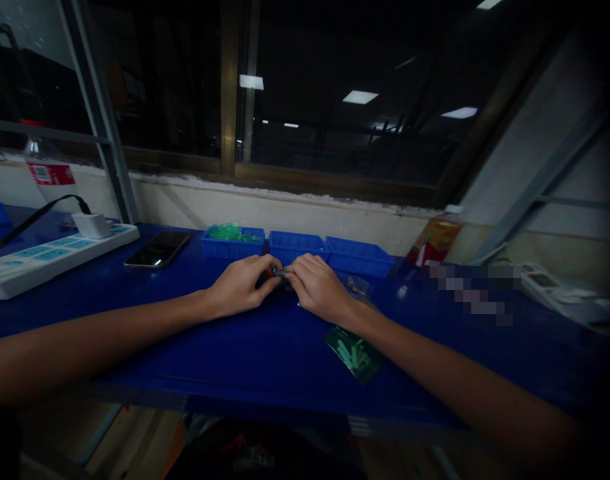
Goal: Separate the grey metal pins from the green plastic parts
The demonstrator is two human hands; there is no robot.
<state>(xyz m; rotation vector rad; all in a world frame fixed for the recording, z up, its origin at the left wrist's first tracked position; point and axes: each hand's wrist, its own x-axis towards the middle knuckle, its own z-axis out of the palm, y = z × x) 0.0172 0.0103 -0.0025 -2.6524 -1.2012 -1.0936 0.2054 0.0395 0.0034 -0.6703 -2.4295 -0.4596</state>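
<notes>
Above the middle of the blue table (235, 353), my left hand (242, 283) and my right hand (317, 287) meet, fingertips nearly touching. Both are closed in a pinch on a small greyish metallic-looking piece (281, 272), mostly covered by the fingers and too small to name. By my right wrist lies a clear plastic bag (359, 288) with small bits in it. Partly under my right forearm is a flat green packet (355, 355) holding pale green strips.
Three blue bins (359, 257) line the wall; the left one has green plastic film (229, 232) in it. A phone (157, 250) and a white power strip (59, 260) lie at left. A drink bottle (437, 237) stands back right, a red-labelled bottle (49, 170) far left.
</notes>
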